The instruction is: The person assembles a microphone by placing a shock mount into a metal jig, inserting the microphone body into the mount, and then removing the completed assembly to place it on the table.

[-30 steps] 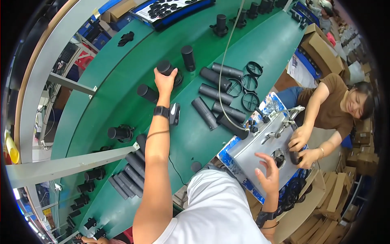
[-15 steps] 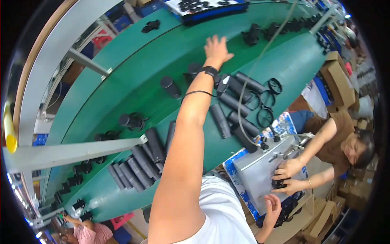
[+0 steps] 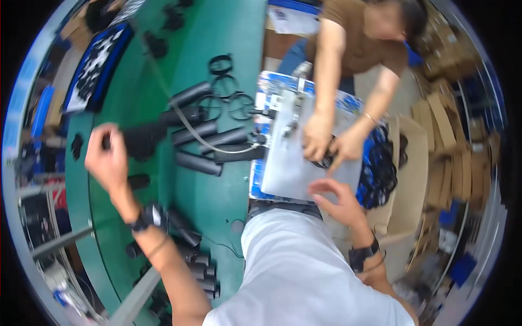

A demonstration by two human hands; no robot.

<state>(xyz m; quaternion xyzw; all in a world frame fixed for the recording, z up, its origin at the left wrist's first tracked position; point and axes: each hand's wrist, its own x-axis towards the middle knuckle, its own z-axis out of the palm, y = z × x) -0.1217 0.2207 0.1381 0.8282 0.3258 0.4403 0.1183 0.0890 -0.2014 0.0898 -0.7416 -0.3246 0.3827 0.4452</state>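
My left hand (image 3: 106,157) is over the green conveyor, its fingers curled round a black cylindrical part (image 3: 144,140); motion blurs both. The part reaches toward several black tubes (image 3: 198,163) lying on the green surface. Empty, my right hand (image 3: 340,204) hovers at the near edge of the grey metal plate (image 3: 288,176), thumb and fingers apart. Just beyond it, a co-worker's hands (image 3: 321,136) press on a small black part (image 3: 325,159) on that plate. Black rings (image 3: 220,65) lie beyond the tubes.
A thin hose (image 3: 179,122) arches over the tubes to the plate. More tubes (image 3: 202,274) stand at the lower left beside a grey metal bar (image 3: 136,296). Right of the plate sits a carton (image 3: 416,185) near black straps (image 3: 378,174). A blue tray (image 3: 98,68) is far left.
My view has turned right toward the plate and co-worker. My left hand, earlier spread open and reaching over the conveyor, has closed on a black cylindrical part. My right hand remains near the plate.
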